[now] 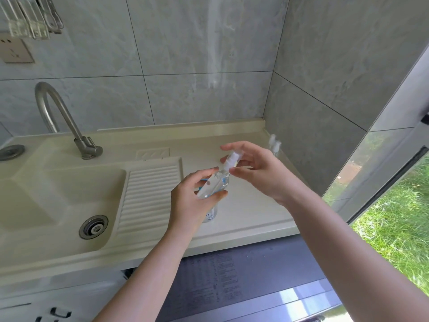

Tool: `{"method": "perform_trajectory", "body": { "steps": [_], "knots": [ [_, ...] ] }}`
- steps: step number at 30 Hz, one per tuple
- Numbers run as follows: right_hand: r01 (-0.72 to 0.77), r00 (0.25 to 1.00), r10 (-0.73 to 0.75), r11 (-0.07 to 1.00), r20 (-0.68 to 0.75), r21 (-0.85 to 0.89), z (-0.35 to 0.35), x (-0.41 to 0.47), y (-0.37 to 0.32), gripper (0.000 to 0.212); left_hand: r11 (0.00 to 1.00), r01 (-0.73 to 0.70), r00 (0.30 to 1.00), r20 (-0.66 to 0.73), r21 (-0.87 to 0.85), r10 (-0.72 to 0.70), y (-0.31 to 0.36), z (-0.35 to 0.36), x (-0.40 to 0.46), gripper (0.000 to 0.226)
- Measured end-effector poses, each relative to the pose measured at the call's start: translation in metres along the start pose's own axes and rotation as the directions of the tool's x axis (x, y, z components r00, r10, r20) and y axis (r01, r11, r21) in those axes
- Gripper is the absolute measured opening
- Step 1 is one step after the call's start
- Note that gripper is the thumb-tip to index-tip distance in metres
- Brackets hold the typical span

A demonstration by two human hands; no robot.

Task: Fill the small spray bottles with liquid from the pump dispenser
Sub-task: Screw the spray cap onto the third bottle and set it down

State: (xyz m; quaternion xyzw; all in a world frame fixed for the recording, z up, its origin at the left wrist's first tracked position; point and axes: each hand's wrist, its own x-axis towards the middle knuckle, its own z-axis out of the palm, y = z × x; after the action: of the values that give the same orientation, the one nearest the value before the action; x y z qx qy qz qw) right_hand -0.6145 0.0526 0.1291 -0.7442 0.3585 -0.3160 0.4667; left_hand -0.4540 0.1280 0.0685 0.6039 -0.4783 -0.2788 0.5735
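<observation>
Holding a clear spray bottle [214,185] tilted above the cream counter [250,212], left hand [192,201] curled round its body, right hand [253,169] pinching the white spray head [232,160] at its top. Hovering right of the ribbed drainboard [148,194], well inside the counter's front edge, tiled corner wall [308,145] close on the right. Showing clear liquid and blue-marked label. Standing behind near the corner: two small white-capped bottles [275,144]. Partly hidden under the left hand: another clear container [210,216] on the counter.
</observation>
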Motion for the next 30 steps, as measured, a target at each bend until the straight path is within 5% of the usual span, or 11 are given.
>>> {"method": "perform_trajectory", "body": {
  "steps": [6, 11, 19, 21, 24, 27, 30],
  "knots": [
    [-0.024, 0.988, 0.051, 0.983, 0.143, -0.184, -0.02, 0.011, -0.016, 0.043, 0.997, 0.048, 0.992, 0.117, -0.066, -0.04, 0.004, -0.004, 0.003, 0.046],
    [-0.04, 0.996, 0.069, 0.926, 0.063, -0.375, -0.025, 0.016, -0.029, 0.016, 0.999, 0.02, 0.994, 0.107, -0.049, -0.015, 0.01, -0.003, 0.004, 0.05],
    [-0.3, 0.925, -0.053, 0.508, -0.377, -0.808, 0.002, 0.0, -0.061, 0.087, 0.997, 0.006, 0.993, 0.118, -0.082, 0.004, 0.023, 0.005, 0.002, 0.051],
    [-0.302, 0.936, 0.055, 0.638, -0.348, -0.709, -0.004, -0.002, -0.065, 0.085, 0.996, 0.007, 0.993, 0.115, -0.089, 0.003, 0.025, 0.007, 0.001, 0.049],
    [-0.221, 0.975, 0.198, 0.926, -0.103, -0.305, -0.02, -0.005, -0.07, 0.056, 0.996, 0.011, 0.993, 0.117, -0.086, -0.001, 0.027, 0.007, 0.004, 0.047],
    [-0.06, 0.995, 0.077, 0.967, 0.057, -0.246, -0.032, -0.005, -0.064, 0.045, 0.995, 0.014, 0.993, 0.115, -0.099, -0.003, 0.029, 0.007, 0.005, 0.047],
    [-0.03, 0.999, 0.021, 0.963, -0.037, -0.266, -0.035, -0.003, -0.056, 0.019, 0.995, 0.011, 0.992, 0.126, -0.096, 0.001, 0.03, 0.007, 0.004, 0.047]
  ]
}}
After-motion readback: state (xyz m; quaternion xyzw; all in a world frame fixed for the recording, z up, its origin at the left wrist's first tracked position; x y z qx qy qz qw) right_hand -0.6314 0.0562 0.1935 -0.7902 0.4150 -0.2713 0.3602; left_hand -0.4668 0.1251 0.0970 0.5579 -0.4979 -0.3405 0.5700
